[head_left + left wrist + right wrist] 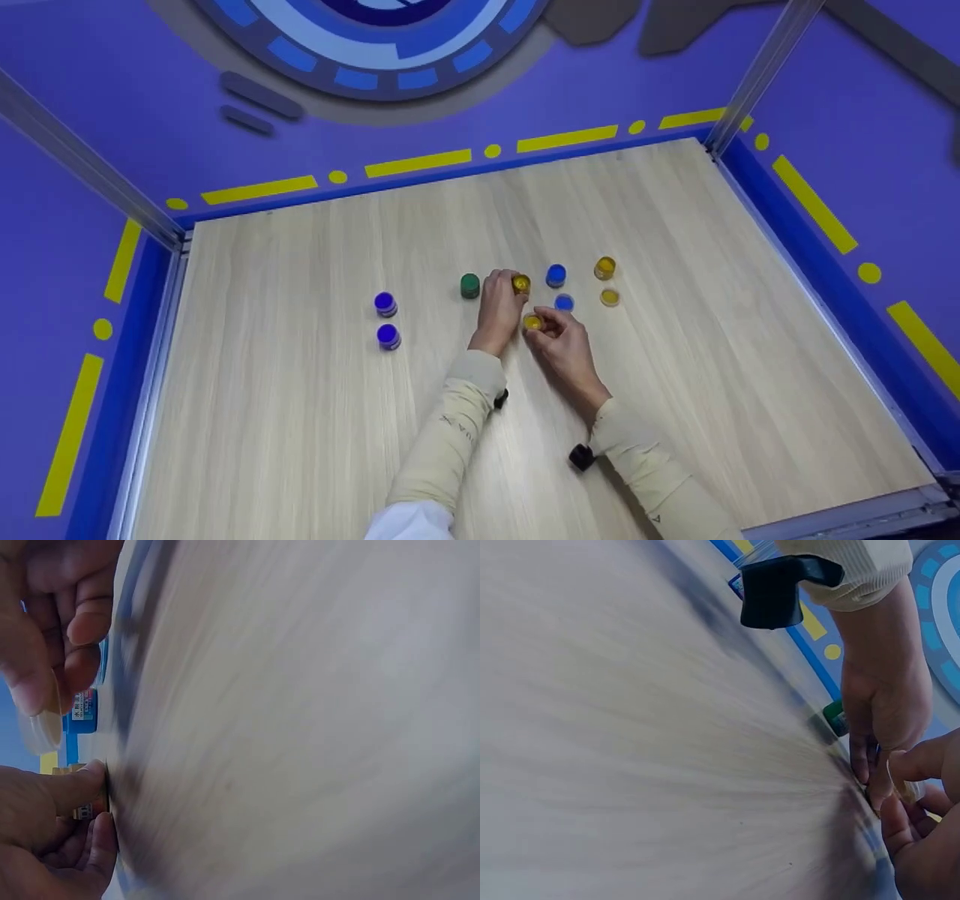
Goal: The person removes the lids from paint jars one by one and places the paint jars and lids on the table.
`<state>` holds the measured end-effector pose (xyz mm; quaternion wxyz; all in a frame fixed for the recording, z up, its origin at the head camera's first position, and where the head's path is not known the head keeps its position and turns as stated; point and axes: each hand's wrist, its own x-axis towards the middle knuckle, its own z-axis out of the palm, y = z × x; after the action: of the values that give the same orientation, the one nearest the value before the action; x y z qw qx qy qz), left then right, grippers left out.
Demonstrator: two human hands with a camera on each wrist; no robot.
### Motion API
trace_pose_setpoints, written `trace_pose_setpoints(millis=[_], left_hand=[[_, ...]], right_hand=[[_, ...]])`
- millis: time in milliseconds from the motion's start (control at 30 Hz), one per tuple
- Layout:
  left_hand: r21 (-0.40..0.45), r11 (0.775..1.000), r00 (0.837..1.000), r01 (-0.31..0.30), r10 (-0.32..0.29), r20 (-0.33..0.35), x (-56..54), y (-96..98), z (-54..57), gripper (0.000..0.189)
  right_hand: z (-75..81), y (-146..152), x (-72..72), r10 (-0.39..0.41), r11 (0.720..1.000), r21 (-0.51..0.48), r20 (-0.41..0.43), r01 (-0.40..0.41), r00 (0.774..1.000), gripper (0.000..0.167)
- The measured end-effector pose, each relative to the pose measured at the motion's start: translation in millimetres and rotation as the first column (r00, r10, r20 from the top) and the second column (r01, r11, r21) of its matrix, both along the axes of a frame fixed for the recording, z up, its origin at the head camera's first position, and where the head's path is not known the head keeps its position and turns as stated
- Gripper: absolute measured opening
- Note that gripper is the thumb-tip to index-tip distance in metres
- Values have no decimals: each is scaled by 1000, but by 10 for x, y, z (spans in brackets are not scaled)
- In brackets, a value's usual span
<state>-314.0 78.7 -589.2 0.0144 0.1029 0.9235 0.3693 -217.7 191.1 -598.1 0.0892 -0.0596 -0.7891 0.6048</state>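
My left hand (497, 311) grips a small yellow paint jar (521, 284) on the table, thumb and fingers at its sides. Just nearer to me and to the right, my right hand (568, 349) pinches a round lid (533, 322) with yellow on its inside. The left wrist view shows this lid (41, 731) as clear plastic, held apart from the jar. Right of the left hand stands a blue paint jar (556, 276), with a blue-stained lid (564, 302) lying in front of it.
Left of my left hand is a green jar (470, 286). Two purple jars (385, 304) stand farther left. To the right, another yellow jar (604, 268) has a lid (610, 298) before it. Blue panels (420, 142) wall in the wooden table (285, 420).
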Motion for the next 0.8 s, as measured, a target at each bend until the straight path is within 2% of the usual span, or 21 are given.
trace_pose_setpoints(millis=[400,633,800], left_hand=[[6,1000,1000,2,-3,25,-45,-26,16,27],[15,1000,997,-23,21,80,-52,-20,22,30],[6,1000,998,-10,9,63,-51,-15,12,28]], right_hand=[[14,-74,-89,-4,991,131,6,3,1000,35],[-6,-77,-102,-15,988,156,13,13,1000,34],[-50,-86,-119,-27,982,187,-7,28,1000,33]])
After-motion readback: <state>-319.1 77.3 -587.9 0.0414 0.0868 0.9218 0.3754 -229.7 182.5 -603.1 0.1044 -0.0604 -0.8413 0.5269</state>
